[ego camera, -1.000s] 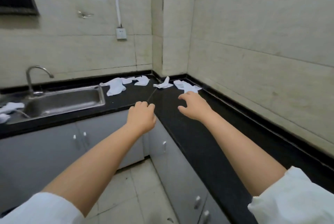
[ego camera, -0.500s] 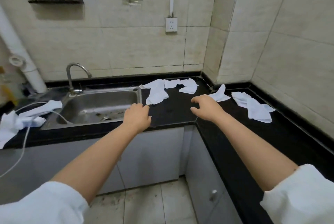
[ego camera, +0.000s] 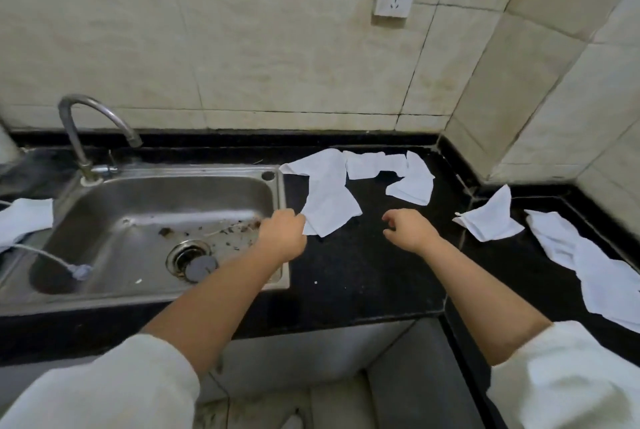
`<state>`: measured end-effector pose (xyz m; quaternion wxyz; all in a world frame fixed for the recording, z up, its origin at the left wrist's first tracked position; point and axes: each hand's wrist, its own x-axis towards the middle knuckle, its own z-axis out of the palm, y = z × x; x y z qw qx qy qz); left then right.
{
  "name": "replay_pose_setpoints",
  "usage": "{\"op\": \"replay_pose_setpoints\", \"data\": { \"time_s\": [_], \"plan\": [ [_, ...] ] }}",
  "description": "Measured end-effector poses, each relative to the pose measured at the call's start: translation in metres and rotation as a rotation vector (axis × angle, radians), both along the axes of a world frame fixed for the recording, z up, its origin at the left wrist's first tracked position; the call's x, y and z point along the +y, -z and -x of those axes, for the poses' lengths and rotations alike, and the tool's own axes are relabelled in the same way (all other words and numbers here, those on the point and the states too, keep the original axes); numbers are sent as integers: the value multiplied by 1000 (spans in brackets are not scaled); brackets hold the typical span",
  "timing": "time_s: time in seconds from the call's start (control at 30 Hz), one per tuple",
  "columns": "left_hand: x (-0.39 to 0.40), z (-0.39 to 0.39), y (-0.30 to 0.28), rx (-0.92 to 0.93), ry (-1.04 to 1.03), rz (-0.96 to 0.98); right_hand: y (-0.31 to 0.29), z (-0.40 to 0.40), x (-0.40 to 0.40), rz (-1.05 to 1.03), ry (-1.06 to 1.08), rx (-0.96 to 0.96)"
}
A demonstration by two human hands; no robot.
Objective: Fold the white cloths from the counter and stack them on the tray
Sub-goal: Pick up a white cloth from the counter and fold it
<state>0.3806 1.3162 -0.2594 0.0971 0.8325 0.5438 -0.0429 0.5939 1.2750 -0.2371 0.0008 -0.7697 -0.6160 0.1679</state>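
Left hand (ego camera: 282, 236) is right at the near corner of the long white cloth (ego camera: 327, 200) beside the sink (ego camera: 277, 182), fingers curled at its edge — whether they have actually pinched the fabric I cannot tell from here. Right hand (ego camera: 408, 229) hovers over bare black counter (ego camera: 363, 272), fingers loosely curled, holding nothing. More cloths are scattered about: a strip (ego camera: 372, 163) and a folded piece (ego camera: 414, 184) at the far edge by the wall, a peaked one (ego camera: 491, 220) in the corner, a crumpled run (ego camera: 588, 262) along the right-hand counter, another (ego camera: 24, 219) far left of the sink. No tray in view. These look thin, limp and very light — they'll sag and crease the instant they're lifted, so my call is a corner in each hand, pulled taut and laid flat before folding. The sink's open basin sits just left — a trailing end could drop in.
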Motion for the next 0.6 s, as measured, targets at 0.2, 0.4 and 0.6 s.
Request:
{"op": "replay_pose_setpoints", "data": {
  "time_s": [0.2,0.4,0.6],
  "plan": [
    [64,-21,56,-41,31,192,63,-5,66,156,48,71],
    [88,-59,92,-85,24,232,96,-18,119,77,35,58],
    [99,-73,112,67,104,179,124,-32,147,31,-44,-6]
  ]
}}
